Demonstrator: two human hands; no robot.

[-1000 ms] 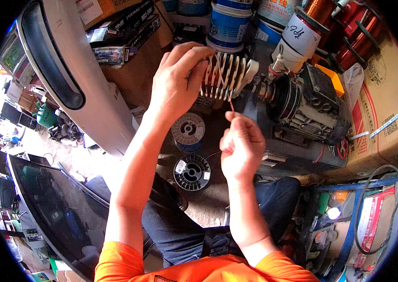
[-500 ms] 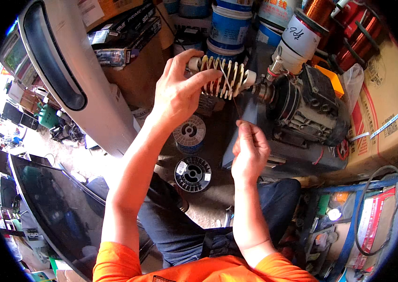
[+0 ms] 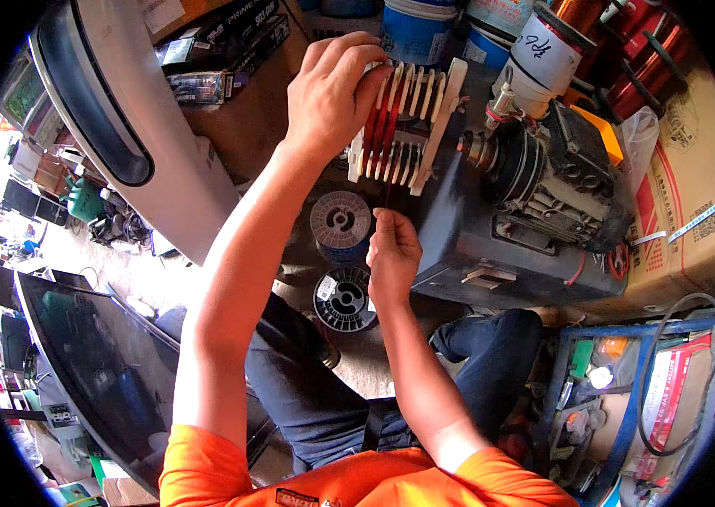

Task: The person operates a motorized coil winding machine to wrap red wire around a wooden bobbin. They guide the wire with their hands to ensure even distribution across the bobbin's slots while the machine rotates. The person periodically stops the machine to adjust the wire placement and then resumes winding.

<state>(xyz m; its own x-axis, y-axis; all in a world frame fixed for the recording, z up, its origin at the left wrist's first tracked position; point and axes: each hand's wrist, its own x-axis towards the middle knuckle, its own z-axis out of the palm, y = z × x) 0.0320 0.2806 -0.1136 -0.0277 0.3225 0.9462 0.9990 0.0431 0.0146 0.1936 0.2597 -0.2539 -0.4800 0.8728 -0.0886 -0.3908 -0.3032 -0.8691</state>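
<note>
A slatted, cream-coloured coil winding former (image 3: 442,127) sits in front of me, with reddish copper windings (image 3: 384,127) in its slots at the left. My left hand (image 3: 328,101) is closed over the former's upper left end, the fingers bent around its edge. Below the former, my right hand (image 3: 393,253) is closed in a pinch. A thin copper wire runs up from its fingertips toward the former; it is hard to see against the dark floor. Beneath lie two wire spools, a grey one (image 3: 341,218) and a black one (image 3: 343,297).
An electric motor (image 3: 535,190) stands on a grey metal box (image 3: 467,262) to the right. Large copper wire reels (image 3: 644,76) and a cardboard carton (image 3: 687,186) are beyond it. A blue-framed bin (image 3: 649,355) holds odds and ends. On the left are a silver-grey panel (image 3: 171,160) and a dark screen (image 3: 91,363).
The former has turned so its broad open side faces me, showing the red windings. My left hand has risen slightly on it. My right hand has moved left, nearer the spools.
</note>
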